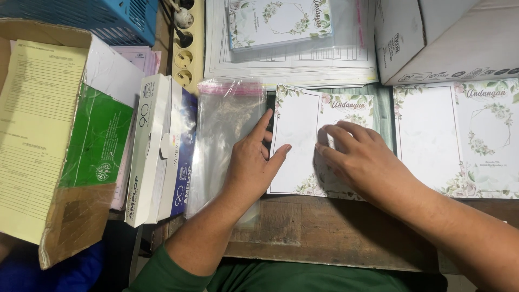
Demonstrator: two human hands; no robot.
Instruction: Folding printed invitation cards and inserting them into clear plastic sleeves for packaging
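Note:
A floral invitation card (297, 135) lies open and flat on the wooden table (324, 227). My left hand (254, 157) rests at its left edge, fingers spread, thumb on the blank left panel and the rest over a stack of clear plastic sleeves (224, 135). My right hand (359, 157) lies palm down on the card's right panel, fingertips at the centre fold. Neither hand grips anything.
A second open card (459, 135) lies to the right. A white envelope box (159, 146) and a cardboard box of papers (48, 135) stand at left. At the back are paper stacks (292, 54), a power strip (186, 43), a white carton (432, 38) and a blue crate (108, 19).

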